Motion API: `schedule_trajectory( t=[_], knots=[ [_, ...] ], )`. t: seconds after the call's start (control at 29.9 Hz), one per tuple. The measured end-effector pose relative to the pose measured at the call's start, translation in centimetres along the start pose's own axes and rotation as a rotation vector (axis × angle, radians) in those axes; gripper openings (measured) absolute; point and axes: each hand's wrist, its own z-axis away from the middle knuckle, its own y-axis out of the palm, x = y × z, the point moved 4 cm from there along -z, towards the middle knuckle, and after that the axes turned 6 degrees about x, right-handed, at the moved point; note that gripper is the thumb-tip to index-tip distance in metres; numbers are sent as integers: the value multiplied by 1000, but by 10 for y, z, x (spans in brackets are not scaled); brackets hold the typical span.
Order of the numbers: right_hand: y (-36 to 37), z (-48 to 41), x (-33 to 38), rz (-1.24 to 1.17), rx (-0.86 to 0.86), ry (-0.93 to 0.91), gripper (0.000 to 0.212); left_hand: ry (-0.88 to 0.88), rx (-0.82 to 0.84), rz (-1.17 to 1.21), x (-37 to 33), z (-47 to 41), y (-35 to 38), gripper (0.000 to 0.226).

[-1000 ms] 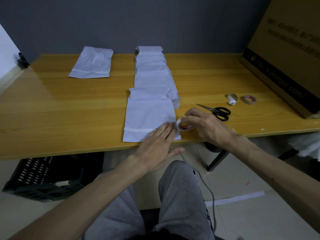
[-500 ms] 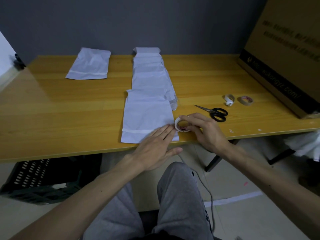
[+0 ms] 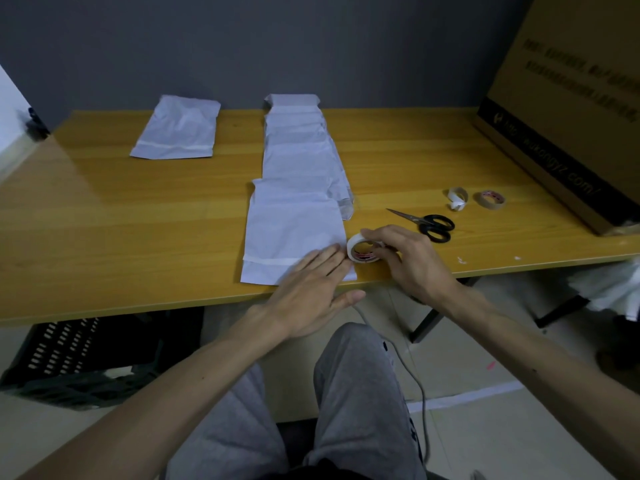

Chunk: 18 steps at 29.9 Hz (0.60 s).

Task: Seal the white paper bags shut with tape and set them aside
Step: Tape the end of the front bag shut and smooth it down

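The left hand point(image 3: 308, 292) has its fingers point(image 3: 323, 259) straight and together, pressing the front bag point(image 3: 294, 223) on its taped strip near the right corner. The right hand point(image 3: 412, 261) curls its fingers round the tape roll point(image 3: 360, 251) at that bag's right edge. A taped bag point(image 3: 176, 128) lies beyond it, leftward, on the desk point(image 3: 138, 220).

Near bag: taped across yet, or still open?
Taped across where visible: a white strip crosses the near bag. The left hand covers the strip's right end: cannot tell there.
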Motion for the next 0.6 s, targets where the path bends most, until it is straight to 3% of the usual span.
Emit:
schedule_trajectory(
  t=[0.6],
  knots=[
    [-9,-5,-1,100,96,-60,34,-12,66,-77,4,3,0,72]
  ],
)
